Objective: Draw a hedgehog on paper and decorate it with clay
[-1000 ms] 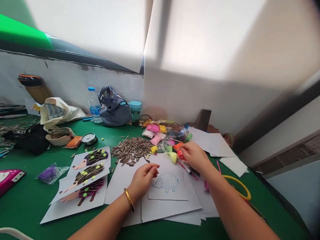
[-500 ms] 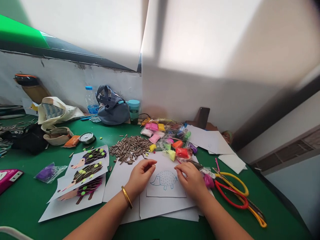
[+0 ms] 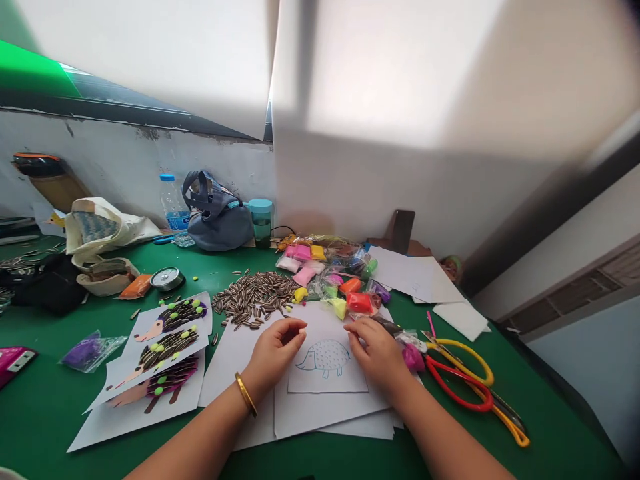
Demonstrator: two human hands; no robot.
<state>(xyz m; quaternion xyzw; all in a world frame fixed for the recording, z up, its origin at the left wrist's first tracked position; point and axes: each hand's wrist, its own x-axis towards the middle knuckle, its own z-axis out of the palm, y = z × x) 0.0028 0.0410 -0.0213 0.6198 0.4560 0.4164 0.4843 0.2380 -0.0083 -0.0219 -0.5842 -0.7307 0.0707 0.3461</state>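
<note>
A hedgehog drawn in blue outline point(image 3: 327, 358) lies on a small white sheet point(image 3: 325, 385) atop larger white papers point(image 3: 320, 417). My left hand point(image 3: 280, 343) hovers at the drawing's left side, thumb and forefinger drawn together; anything between them is too small to make out. On the other side, my right hand point(image 3: 375, 347) has its fingers curled close to the thumb, and what they may hold is hidden. Behind my left hand is a heap of striped sunflower seeds point(image 3: 255, 297). Colored clay packets point(image 3: 360, 303) lie behind the drawing.
Hedgehog pictures covered with seeds and green dots point(image 3: 170, 350) overlap at left, near a purple clay bag point(image 3: 85, 353). Red-handled scissors point(image 3: 457, 387) and yellow-handled scissors point(image 3: 487, 373) lie right. A blue bag point(image 3: 217, 223), teal-lidded cup point(image 3: 261, 223) and phone point(image 3: 403, 230) stand along the wall.
The whole view has shifted slightly, so things appear a little further left. My right hand's fingertips look slightly loosened; the left hand keeps nearly the same pose. The drawing stays put.
</note>
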